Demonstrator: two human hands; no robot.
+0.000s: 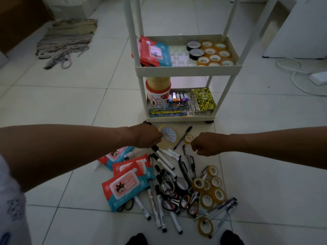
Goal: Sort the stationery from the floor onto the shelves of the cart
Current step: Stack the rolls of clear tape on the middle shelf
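A white cart (pixel 185 68) stands ahead. Its middle shelf holds wipe packs (pixel 155 52) and tape rolls (pixel 215 53). The bottom shelf carries big tape rolls (pixel 158 89), staplers, pens and notebooks (pixel 203 99). In front of the cart, my left hand (pixel 146 136) grips a wide clear tape roll (pixel 168 137) at floor level. My right hand (pixel 207 144) is curled shut beside a small tape roll (pixel 188 138) and holds nothing I can see. A pile of markers (pixel 164 161), scissors (pixel 177 197), pens, tape rolls (pixel 210 190) and wipe packs (pixel 123 190) covers the floor nearer me.
A rag mat (pixel 67 39) lies on the tiled floor at the far left. White cables and a power strip (pixel 316 77) lie at the right, beside a white cabinet (pixel 304 27). My feet (pixel 138 239) show at the bottom edge.
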